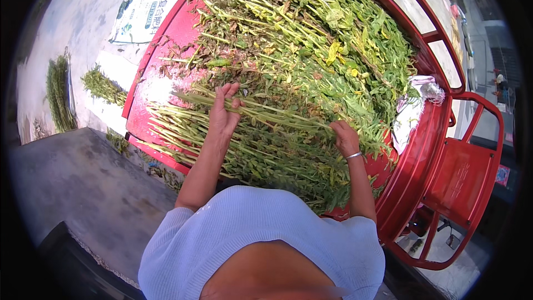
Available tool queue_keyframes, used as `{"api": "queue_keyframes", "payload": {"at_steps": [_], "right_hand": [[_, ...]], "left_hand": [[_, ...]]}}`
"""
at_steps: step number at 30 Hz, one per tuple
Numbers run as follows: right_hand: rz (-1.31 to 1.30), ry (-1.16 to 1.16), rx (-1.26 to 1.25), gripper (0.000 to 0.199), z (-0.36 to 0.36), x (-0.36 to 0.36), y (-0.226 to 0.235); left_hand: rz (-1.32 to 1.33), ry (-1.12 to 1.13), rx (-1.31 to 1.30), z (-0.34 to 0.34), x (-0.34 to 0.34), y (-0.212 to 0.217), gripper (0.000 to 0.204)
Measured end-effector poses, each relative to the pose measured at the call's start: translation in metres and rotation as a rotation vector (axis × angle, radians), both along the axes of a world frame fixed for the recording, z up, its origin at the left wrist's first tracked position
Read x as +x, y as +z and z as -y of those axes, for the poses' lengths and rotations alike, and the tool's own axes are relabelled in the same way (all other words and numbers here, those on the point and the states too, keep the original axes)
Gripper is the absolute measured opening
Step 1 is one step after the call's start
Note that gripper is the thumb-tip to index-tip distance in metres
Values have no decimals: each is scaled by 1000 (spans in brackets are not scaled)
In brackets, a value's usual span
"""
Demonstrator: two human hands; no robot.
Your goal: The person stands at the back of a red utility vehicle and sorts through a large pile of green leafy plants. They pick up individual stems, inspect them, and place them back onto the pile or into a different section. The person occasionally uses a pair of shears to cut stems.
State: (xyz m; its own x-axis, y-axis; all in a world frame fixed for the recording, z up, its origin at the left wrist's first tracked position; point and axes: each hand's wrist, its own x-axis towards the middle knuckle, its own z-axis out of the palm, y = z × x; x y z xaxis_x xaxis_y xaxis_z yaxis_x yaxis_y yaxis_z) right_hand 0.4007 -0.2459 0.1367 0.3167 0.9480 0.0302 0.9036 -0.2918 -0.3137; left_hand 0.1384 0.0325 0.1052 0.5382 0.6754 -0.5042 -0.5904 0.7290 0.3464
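Observation:
A small bunch of long green plant stalks [266, 113] stretches between my hands, above the cargo bed. My left hand [225, 112] is curled around the stalks towards their cut ends, palm turned up and thumb raised. Farther right, my right hand [346, 138], with a silver bangle at the wrist, is closed on the same bunch near its other end. Beneath lies a layer of leafy stalks [250, 155], cut ends pointing left. Beyond it, a larger heap of yellow-green stalks [311, 28] fills the far part of the bed, with brown dry leaves in between.
The red cargo bed [150, 69] has a raised rail on the right and a red metal seat frame [463, 172] beyond. A white cloth sack [413, 111] lies at the bed's right end. Left on the concrete are a printed bag [139, 19] and two stalk bundles [60, 94].

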Motion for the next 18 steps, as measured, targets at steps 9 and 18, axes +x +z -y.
{"api": "queue_keyframes", "payload": {"at_steps": [9,18], "right_hand": [[-213,-1,86,40,-20,-20,9],[-500,148,-603,52,-72,30,-36]], "left_hand": [[26,54,-81,10,-8,3,48],[-56,-70,73,13,-20,-5,32]]}}
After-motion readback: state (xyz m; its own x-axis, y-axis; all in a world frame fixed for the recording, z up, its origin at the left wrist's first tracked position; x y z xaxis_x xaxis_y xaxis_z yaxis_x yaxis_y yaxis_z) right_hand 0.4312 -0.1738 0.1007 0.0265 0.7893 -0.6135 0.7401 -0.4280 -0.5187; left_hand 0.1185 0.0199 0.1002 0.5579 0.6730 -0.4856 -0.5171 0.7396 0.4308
